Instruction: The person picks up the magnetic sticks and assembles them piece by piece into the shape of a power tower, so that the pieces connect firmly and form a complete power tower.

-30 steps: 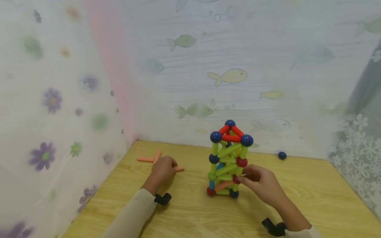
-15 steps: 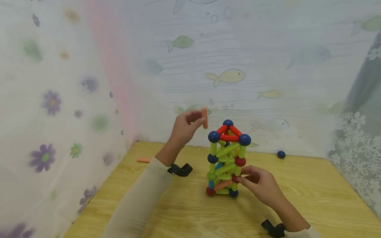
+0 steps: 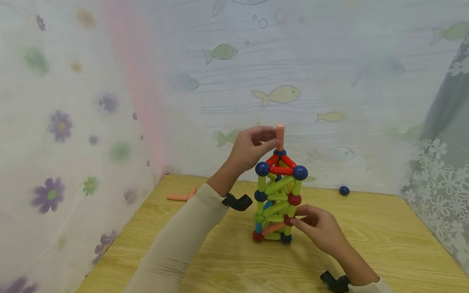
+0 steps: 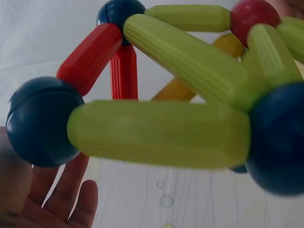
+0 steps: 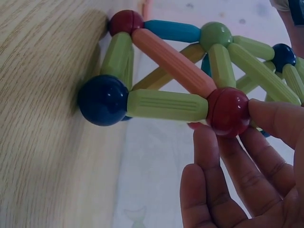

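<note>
A tower of coloured rods and balls [image 3: 277, 196] stands upright on the table, with red rods and blue balls round its top. My left hand [image 3: 252, 147] pinches an orange rod [image 3: 280, 137] upright at the tower's rear top blue ball [image 3: 280, 153]; its lower end appears to touch that ball. In the left wrist view, part of the left hand [image 4: 57, 194] shows behind a blue ball, and the orange rod is hidden. Lower down, my right hand [image 3: 318, 228] holds the tower by a red ball [image 5: 228, 111] on its right side, thumb and fingers around it.
Loose orange rods [image 3: 177, 197] lie at the table's back left, partly behind the left sleeve. A loose blue ball [image 3: 344, 190] sits at the back right. Fabric printed with fish and flowers hangs behind and left of the wooden table [image 3: 234, 260].
My left hand has picked up an orange rod from the table, raised it, and carried it right to the tower's top. The right hand keeps its hold on the red ball.
</note>
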Demonstrator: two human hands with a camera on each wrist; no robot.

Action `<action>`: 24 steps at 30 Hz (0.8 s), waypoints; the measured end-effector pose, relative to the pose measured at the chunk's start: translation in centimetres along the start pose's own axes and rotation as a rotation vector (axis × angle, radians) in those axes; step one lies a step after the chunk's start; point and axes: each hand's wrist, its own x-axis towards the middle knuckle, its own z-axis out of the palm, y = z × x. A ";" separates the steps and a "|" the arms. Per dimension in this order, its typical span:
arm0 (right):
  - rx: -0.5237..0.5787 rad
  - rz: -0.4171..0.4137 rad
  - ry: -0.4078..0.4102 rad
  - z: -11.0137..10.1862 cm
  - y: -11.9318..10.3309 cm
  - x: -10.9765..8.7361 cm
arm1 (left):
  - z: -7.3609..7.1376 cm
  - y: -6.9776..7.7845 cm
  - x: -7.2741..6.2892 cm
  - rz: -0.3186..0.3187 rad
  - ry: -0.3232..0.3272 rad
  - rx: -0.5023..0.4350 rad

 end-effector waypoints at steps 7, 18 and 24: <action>-0.006 0.009 0.002 0.1 0.2 0.0 | -2.7 -2.4 -2.3 -0.058 -0.012 0.179; 0.012 -0.002 -0.004 0.0 -0.2 0.1 | -13.9 -15.2 -14.4 -0.611 0.246 0.303; 0.016 0.025 -0.003 0.2 -0.2 0.1 | -14.7 -18.5 -19.0 -0.718 0.135 0.528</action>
